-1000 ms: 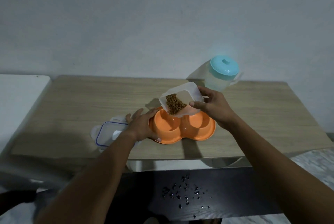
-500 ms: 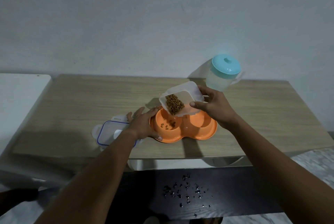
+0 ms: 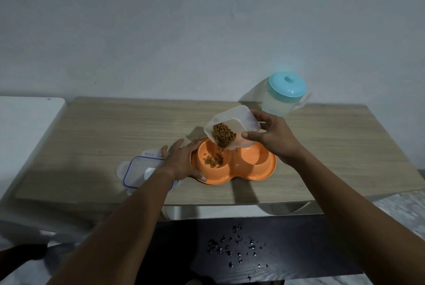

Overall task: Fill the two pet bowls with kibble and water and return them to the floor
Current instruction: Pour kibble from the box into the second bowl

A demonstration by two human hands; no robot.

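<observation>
An orange double pet bowl (image 3: 250, 175) sits on the wooden table (image 3: 115, 133) near its front edge. My right hand (image 3: 273, 137) holds a clear plastic container (image 3: 239, 119) tilted over the left bowl, and brown kibble (image 3: 223, 136) slides from its mouth. A small pile of kibble (image 3: 212, 160) lies in the left bowl; the right bowl looks empty. My left hand (image 3: 182, 161) grips the bowl's left rim. A water pitcher (image 3: 284, 97) with a teal lid stands at the back right.
The container's blue-rimmed lid (image 3: 138, 171) lies on the table just left of the bowl, partly under my left forearm. A white surface (image 3: 25, 119) adjoins the table on the left. Dark specks dot the black panel (image 3: 239, 250) below the table edge.
The container has tipped further. The left bowl was empty a second ago; kibble now falls into it and a pile has grown. My left hand has stayed on the rim.
</observation>
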